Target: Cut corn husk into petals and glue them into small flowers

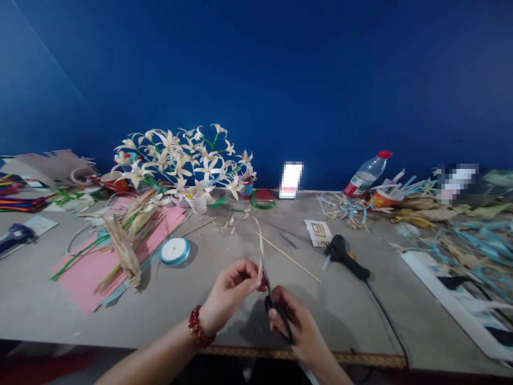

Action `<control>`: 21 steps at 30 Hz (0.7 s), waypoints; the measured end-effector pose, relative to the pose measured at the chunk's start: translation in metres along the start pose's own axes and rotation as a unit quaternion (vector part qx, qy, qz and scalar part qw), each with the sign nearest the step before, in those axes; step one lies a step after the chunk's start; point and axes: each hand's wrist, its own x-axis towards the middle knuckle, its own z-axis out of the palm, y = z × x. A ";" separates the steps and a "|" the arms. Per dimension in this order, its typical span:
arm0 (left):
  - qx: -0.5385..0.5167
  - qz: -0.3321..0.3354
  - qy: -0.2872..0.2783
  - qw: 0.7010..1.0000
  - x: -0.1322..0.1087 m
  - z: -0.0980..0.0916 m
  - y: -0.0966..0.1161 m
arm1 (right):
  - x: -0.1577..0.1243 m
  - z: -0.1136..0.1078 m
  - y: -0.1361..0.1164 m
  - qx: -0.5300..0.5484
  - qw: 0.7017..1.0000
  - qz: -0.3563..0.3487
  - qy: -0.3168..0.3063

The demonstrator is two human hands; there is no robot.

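Between thumb and fingers of my left hand (pixel 236 289), which wears a red bead bracelet (pixel 199 327), is a thin pale husk strip (pixel 261 247) pointing up and away. My right hand (pixel 298 321) grips black-handled scissors (pixel 280 315), their blades alongside the strip just right of my left fingertips. Whether the blades touch the strip is too small to tell. Beyond my hands a thin wooden stick (pixel 290 259) lies on the grey table (pixel 224 235).
Pale flowers (pixel 176 160) stand in a white cup (pixel 196 202) at the back. Left are pink paper (pixel 80 275) with husks and a blue ribbon roll (pixel 175 250). Right are a black glue gun (pixel 347 256), a tilted bottle (pixel 366 174) and a white power strip (pixel 452 305).
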 end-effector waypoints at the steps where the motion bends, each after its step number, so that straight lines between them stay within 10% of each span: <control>1: 0.000 -0.002 -0.002 1.000 0.001 0.000 0.000 | 0.001 0.000 0.001 0.002 1.000 -0.001 0.001; 12: 0.020 -0.094 -0.027 0.995 0.022 -0.012 -0.002 | 0.018 -0.015 0.013 -0.001 0.997 -0.002 0.078; 21: 0.131 -0.165 -0.155 0.965 0.031 -0.023 0.009 | 0.046 -0.019 -0.021 0.080 0.990 -0.044 0.105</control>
